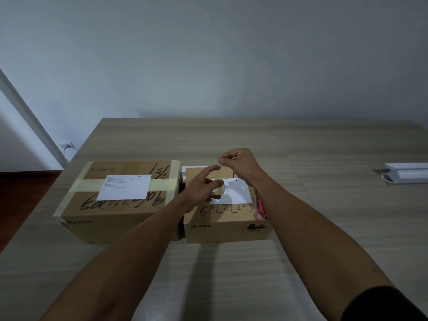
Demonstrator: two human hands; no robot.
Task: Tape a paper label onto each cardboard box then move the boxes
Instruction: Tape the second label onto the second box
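Observation:
Two cardboard boxes stand side by side on the table. The left box [120,205] has a white paper label [126,187] lying over a band of pale tape. The smaller right box [228,220] carries another white label [238,193]. My left hand [201,188] holds a roll of pale tape [220,187] over that label, index finger stretched out. My right hand [238,164] hovers above the box's far edge, thumb and forefinger pinched together, apparently on the tape's free end, which is too thin to make out. Pink scissors [261,210] lie on the right box's top.
The wooden table [324,205] runs far to the right, where a white holder-like object [405,174] sits by the edge. A white strip [185,172] lies behind the boxes. A grey wall is beyond the table; the floor drops away at left.

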